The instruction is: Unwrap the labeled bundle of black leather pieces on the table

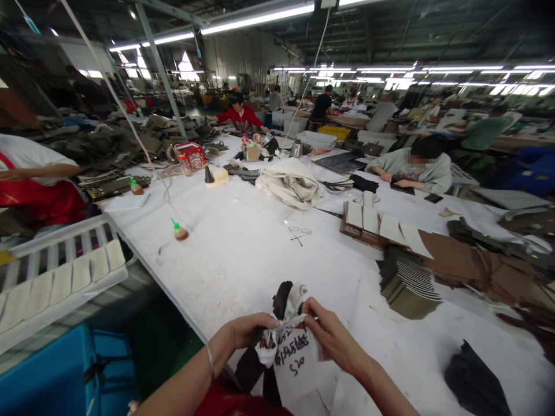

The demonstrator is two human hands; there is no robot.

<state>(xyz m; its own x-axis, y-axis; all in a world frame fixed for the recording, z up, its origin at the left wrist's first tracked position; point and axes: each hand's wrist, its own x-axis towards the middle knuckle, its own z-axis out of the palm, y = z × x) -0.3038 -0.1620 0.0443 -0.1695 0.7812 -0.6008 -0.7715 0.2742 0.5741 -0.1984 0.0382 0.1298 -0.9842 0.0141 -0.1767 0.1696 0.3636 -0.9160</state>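
At the near edge of the table, my left hand (255, 327) and my right hand (321, 323) are both closed on a crumpled white strip (284, 325), which looks like cloth or plastic. It runs between them across a small bundle. Dark and whitish pieces (282, 297) stick up from the bundle behind my fingers. Under the strip lies a white paper (297, 364) with black handwriting, partly covered by my right hand. Black material (249, 370) shows below my left hand. How the strip is fastened is hidden by my fingers.
A glue bottle (179, 230) with a green tip and eyeglasses (299, 234) lie on the white table (243, 242). Stacked brown pieces (410, 283) and a black piece (477, 378) lie right. A blue bin (52, 370) stands left. Co-workers sit around the table.
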